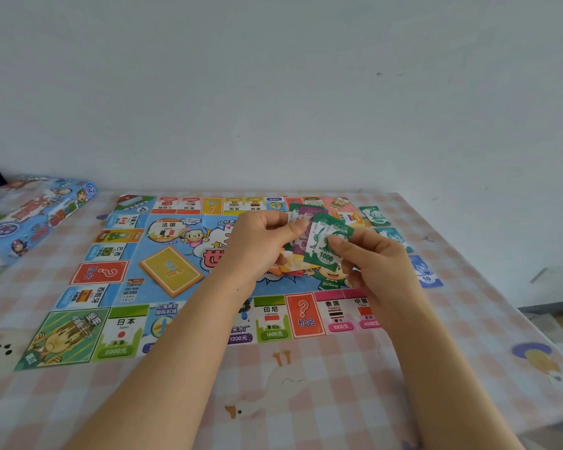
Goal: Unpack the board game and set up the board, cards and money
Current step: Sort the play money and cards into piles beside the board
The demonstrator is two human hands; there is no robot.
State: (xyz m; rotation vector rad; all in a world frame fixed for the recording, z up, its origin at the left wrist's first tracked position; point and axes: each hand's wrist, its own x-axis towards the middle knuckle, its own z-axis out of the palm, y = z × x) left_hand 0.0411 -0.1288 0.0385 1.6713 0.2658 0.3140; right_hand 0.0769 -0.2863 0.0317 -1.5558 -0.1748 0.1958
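Note:
The colourful paper game board lies flat on the table. Above its middle my left hand holds a fanned stack of play money, green and purple notes showing. My right hand pinches a green 1000 note at the front of that stack. A yellow card deck sits on the board's left centre. Orange cards lie half hidden under my hands. Right of the board lie a green note, another green note and a blue 10 note.
The blue game box stands at the table's far left edge. A pink checked tablecloth covers the table, which meets a white wall behind. The table's right edge drops to the floor.

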